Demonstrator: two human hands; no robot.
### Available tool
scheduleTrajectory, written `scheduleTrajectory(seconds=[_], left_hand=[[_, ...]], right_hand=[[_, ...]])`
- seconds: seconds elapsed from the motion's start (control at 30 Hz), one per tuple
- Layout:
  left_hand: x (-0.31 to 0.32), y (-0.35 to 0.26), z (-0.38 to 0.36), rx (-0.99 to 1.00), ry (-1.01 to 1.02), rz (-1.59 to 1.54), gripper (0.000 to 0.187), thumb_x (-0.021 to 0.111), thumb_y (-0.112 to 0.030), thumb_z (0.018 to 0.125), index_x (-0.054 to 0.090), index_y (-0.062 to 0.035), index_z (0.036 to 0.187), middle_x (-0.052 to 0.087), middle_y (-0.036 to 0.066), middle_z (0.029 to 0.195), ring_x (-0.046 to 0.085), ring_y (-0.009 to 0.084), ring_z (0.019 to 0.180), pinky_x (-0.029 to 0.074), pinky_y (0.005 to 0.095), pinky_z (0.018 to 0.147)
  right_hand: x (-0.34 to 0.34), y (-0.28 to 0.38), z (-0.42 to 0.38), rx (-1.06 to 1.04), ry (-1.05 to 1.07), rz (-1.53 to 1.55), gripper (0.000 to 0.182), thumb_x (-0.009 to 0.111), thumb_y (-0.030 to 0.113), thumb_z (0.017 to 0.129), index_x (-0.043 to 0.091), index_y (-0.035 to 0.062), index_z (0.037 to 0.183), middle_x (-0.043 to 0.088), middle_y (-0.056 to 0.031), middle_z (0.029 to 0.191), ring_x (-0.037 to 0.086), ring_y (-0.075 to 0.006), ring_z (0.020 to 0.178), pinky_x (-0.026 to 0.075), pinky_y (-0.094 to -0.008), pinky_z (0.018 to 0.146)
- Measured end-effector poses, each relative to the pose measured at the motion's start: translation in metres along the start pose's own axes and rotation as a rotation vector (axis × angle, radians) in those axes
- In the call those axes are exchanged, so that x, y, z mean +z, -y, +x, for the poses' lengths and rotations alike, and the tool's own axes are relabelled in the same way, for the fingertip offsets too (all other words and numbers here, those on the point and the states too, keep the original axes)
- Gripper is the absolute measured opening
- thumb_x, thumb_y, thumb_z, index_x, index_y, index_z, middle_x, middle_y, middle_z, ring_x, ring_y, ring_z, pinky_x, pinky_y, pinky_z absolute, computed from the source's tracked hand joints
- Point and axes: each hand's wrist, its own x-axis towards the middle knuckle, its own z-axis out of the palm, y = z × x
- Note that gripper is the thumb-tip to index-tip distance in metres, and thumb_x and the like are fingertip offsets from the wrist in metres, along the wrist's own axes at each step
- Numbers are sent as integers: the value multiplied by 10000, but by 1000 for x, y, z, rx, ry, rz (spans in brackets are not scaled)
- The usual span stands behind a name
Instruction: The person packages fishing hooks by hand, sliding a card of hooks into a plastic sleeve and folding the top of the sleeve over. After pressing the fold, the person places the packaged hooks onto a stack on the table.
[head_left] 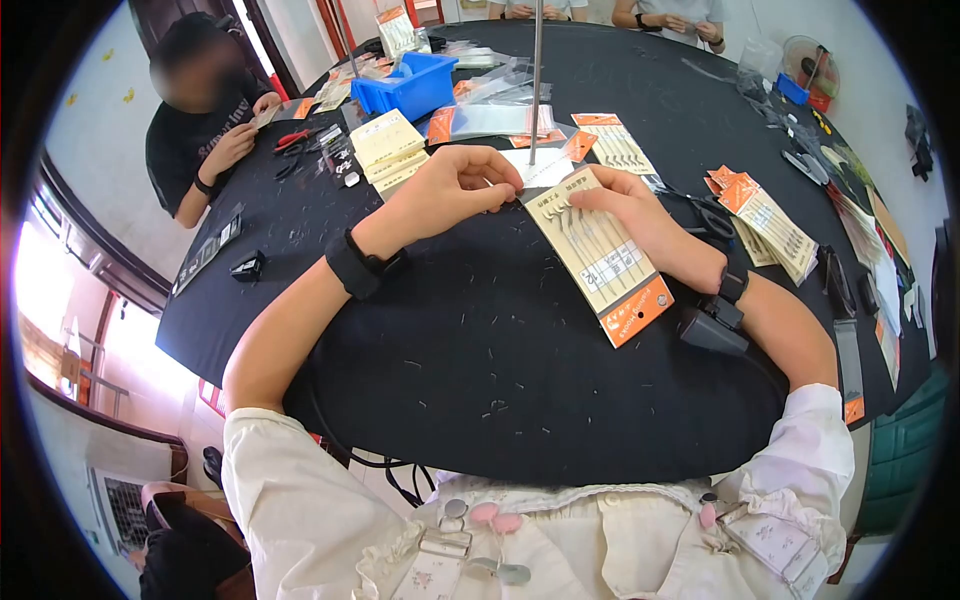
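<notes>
A cream and orange card of fishing hooks is tilted in front of me over the black table, its orange end towards me. My right hand grips its right side, with the thumb lying across the hooks. At the card's upper left corner, my left hand is closed in a pinch. Whatever lies between those fingertips is too small to make out. Just beyond both hands, a thin metal rod stands upright near a white sheet.
Stacked cream cards and a blue bin stand left of the rod. Several hook cards lie right, beside black scissors. Red-handled pliers lie left. Small clippings dot the black tablecloth. A co-worker sits left; others sit across.
</notes>
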Motion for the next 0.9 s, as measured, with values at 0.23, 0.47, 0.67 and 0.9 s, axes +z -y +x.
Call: scheduleTrajectory(seconds=[0.23,0.47,0.67,0.9], left_hand=[[2,1,0,13,-19,-38,139,549,-86,821,585,6,919,626,47,809,588,81,740,477,204,684],[2,1,0,-2,-19,-80,126,511,-82,854,543,10,933,627,62,798,585,94,710,476,218,668],[2,2,0,1,-20,-89,120,503,-84,859,530,7,934,627,59,794,584,95,700,470,217,662],[3,9,1,61,-87,-40,110,532,-77,836,542,0,913,610,40,797,576,83,716,460,210,672]], right_hand=[[1,-1,0,-15,-1,-8,263,584,112,818,547,-19,1043,627,-64,914,624,-85,710,499,-200,619],[0,-2,1,-19,26,-39,267,582,107,818,547,-12,1055,626,-59,913,620,-79,714,494,-200,623],[0,-5,2,-47,46,-66,253,580,109,825,554,-14,1045,634,-60,894,618,-73,708,490,-197,613],[0,-10,3,-45,106,-135,252,584,110,832,561,-20,1046,642,-56,889,615,-64,720,481,-186,612]])
